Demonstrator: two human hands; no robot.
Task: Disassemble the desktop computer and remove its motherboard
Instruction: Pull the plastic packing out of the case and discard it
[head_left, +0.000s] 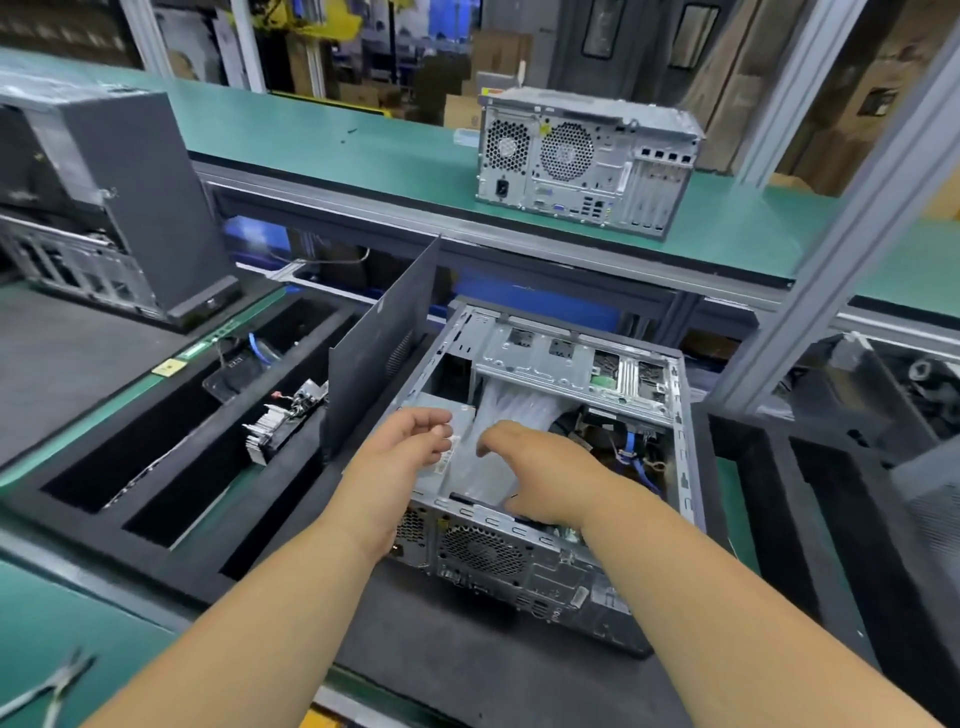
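Observation:
An opened desktop case (582, 566) lies on its side on the dark mat in front of me, rear panel toward me. Its dark side panel (379, 353) stands upright against the case's left edge. Inside I see a grey power supply box (441, 405), a translucent white air duct (498, 415), a silver drive cage (571, 364) and blue cables (631, 457). My left hand (410, 447) hovers over the power supply with fingers loosely curled, holding nothing. My right hand (540, 467) reaches down into the case over the duct; its fingertips are hidden.
A second closed tower (587, 161) sits on the green conveyor behind. Another dark tower (104, 208) stands at the left. Black sorting bins (171, 457) at the left hold a heatsink (275, 421) and small parts. Pliers (57, 686) lie at the bottom left. More bins are at the right.

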